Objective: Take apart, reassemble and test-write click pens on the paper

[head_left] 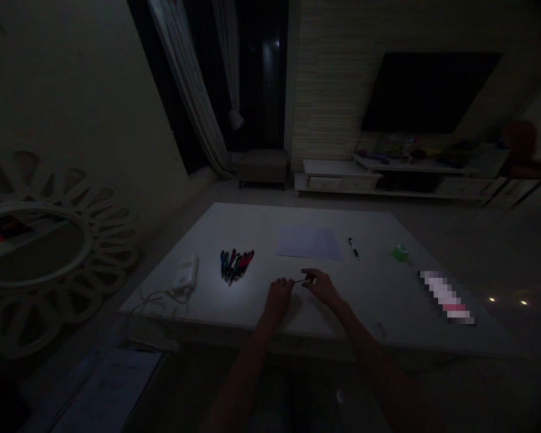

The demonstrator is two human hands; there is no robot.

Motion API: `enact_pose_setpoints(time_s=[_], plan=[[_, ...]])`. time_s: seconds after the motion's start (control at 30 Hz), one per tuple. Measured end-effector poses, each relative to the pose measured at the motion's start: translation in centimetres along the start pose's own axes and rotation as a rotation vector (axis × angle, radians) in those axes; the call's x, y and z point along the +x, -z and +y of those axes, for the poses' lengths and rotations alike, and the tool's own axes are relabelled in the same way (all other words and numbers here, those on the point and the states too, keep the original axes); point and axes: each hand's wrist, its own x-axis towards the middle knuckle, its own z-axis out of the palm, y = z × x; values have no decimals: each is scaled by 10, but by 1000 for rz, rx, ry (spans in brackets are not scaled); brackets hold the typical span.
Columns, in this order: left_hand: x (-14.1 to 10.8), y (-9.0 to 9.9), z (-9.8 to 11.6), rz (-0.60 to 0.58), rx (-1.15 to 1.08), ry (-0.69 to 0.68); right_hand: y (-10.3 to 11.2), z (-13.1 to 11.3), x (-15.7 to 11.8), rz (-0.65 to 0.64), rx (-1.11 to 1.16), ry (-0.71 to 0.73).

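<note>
Over the near middle of the white table (261, 304), my left hand (280, 292) is closed on one end of a thin dark stick (299, 281). The stick could be a pen or part of one; the dim light hides its exact kind. At its other end, my right hand (319, 285) has thumb and fingers pinched together on it. Left of my hands lies a fanned bunch of pens (237, 264) in several colours. A sheet of white paper (309, 242) rests just beyond my hands, with a single black and white pen (354, 248) to its right.
A white power strip (186, 273) with trailing cables (155, 296) sits at the table's left edge. Toward the right are a small green item (400, 252) and a blurred-out flat object (446, 297). A TV cabinet (338, 180) and a grey stool (262, 165) stand behind.
</note>
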Motion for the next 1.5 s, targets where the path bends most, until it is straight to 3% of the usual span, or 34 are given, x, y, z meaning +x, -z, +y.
enact_pose_setpoints(time_s=[0.1,0.2,0.33,0.5,0.63,0.9,1.23,1.5], plan=[[0,3,1,1,5,20,0,24,7,178,-158,-53],[-1,4,3,12,11,35,-3,36,17,245,-268,-108],[-1,4,4,26,13,47,-1,34,20,168,-169,-95],[0,4,3,11,10,42,18,23,-1,62,45,-64],[1,4,3,8,18,32,27,13,-12,57,66,-14],[0,0,2,34,25,15,21,1,-10,27,65,44],[0,3,3,26,20,31,29,-1,-12,62,59,28],[0,2,2,-1,13,39,25,-5,-6,31,59,108]])
